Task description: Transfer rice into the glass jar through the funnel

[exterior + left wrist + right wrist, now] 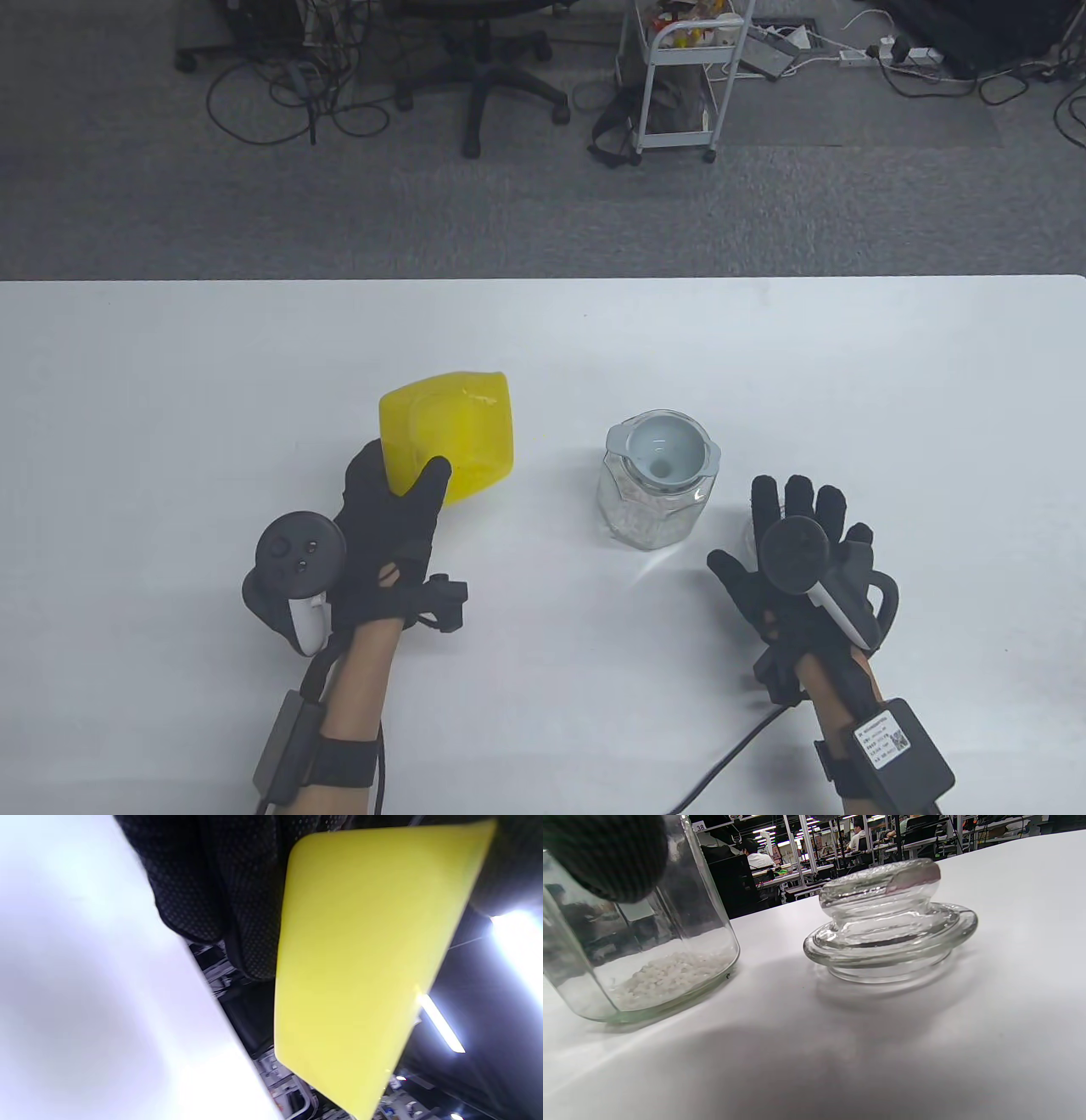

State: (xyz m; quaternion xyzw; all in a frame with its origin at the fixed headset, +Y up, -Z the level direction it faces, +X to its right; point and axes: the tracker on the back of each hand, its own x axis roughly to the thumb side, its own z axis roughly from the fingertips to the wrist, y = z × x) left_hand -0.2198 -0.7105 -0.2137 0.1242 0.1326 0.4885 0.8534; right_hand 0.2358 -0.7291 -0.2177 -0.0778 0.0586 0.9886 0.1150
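Observation:
A glass jar point(652, 501) stands at the table's middle with a pale funnel point(663, 448) seated in its mouth. The right wrist view shows the jar point(640, 955) with a thin layer of rice point(666, 978) on its bottom. My left hand point(399, 492) grips a yellow plastic container point(448, 431), tilted, left of the jar. In the left wrist view the container point(360, 963) fills the frame beside my gloved fingers point(212, 891). My right hand point(806, 518) is open with fingers spread, just right of the jar and holding nothing.
A glass jar lid point(891, 921) lies on the white table point(170, 382) right of the jar, under my right hand in the table view. A fingertip point(606, 853) shows at the top left of the right wrist view. Beyond the far table edge are an office chair point(484, 51) and a cart point(679, 76).

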